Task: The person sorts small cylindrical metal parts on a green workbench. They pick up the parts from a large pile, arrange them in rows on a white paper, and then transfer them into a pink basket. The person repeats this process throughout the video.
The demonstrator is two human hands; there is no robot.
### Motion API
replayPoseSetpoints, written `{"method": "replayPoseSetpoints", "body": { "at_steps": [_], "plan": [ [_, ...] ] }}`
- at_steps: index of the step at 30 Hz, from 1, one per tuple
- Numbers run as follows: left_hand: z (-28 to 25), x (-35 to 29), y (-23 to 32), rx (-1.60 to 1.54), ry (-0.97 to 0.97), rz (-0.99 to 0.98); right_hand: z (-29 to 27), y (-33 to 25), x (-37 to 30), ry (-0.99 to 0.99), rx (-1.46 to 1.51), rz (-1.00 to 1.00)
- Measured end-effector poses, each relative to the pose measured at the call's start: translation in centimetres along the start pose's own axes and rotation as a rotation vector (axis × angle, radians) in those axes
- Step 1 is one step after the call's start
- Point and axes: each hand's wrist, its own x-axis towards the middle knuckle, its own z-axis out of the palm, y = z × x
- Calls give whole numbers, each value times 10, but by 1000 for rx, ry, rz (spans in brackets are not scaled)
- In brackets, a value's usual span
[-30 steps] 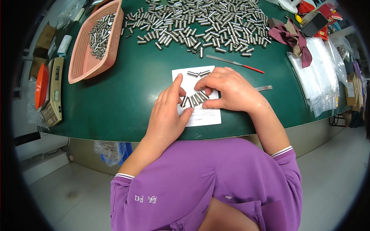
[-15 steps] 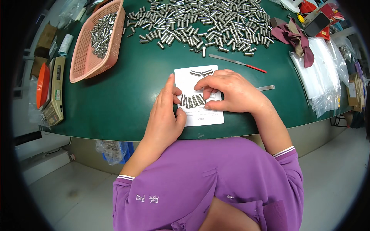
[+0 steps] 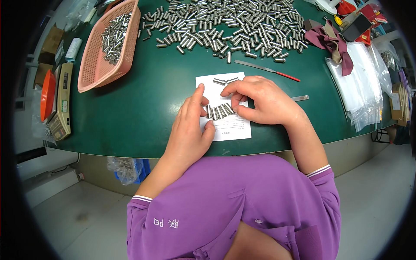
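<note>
A row of several short metal pins [image 3: 219,111] lies side by side, fanned a little, on a white printed sheet [image 3: 229,133]. My left hand [image 3: 190,125] is at the row's left end, fingers and thumb apart, holding nothing I can see. At the right end, my right hand [image 3: 262,104] curves its fingers, with the index finger apart from the thumb. The thumb tip is close to the last pin; whether it touches is hard to tell. Beyond the row, two more metal pins [image 3: 220,81] lie near the sheet's far edge.
A large heap of metal pins [image 3: 234,26] covers the far table. A pink basket [image 3: 97,73] of pins stands left, near a scale [image 3: 63,104]. A red-handled file [image 3: 281,74], a metal strip [image 3: 300,98], a maroon cloth [image 3: 333,43] and clear bags [image 3: 357,82] lie right.
My left hand has moved slightly right, and the pin row has shifted right with its pins leaning differently. My right thumb has drawn up closer to its fingers.
</note>
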Motion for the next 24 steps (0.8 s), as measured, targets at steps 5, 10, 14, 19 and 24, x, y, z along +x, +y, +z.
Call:
{"method": "replayPoseSetpoints", "body": {
  "at_steps": [5,10,14,19,24],
  "plan": [
    [6,2,-1,97,34,38,-1,0,0,-6,-3,6],
    [11,7,-3,125,58,41,-2,2,0,-23,-25,-41],
    [12,7,-3,103,94,55,-2,6,-2,-32,-55,-232],
    [14,8,-4,124,93,60,6,3,-2,13,-200,-266],
    [12,7,-4,115,83,59,-1,9,1,181,-216,-128]
  ]
}}
